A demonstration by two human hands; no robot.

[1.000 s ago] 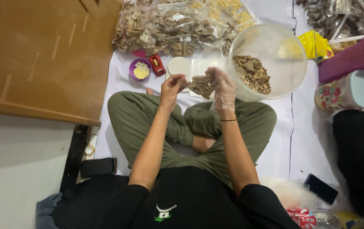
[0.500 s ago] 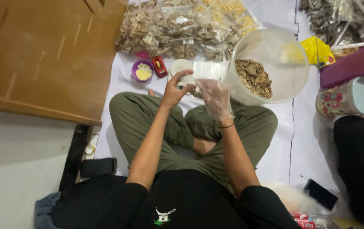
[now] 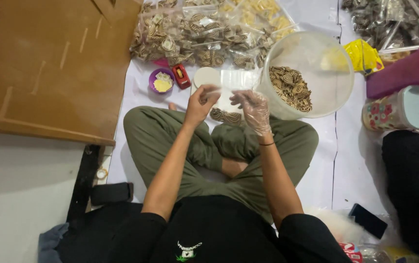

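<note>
Since 0.5 s ago both hands rose: left hand (image 3: 200, 101) and gloved right hand (image 3: 252, 106) pinch the clear bag's (image 3: 225, 109) top, stretched sideways between them.

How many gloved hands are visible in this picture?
1. Only the right hand wears a thin clear glove. The left hand is bare. Both pinch the top of a small clear bag of striped cookies. The neighbouring person's hands are hidden.

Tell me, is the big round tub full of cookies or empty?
Partly full. The tub holds a pile of striped cookies on one side; the rest of its bottom shows bare.
</note>
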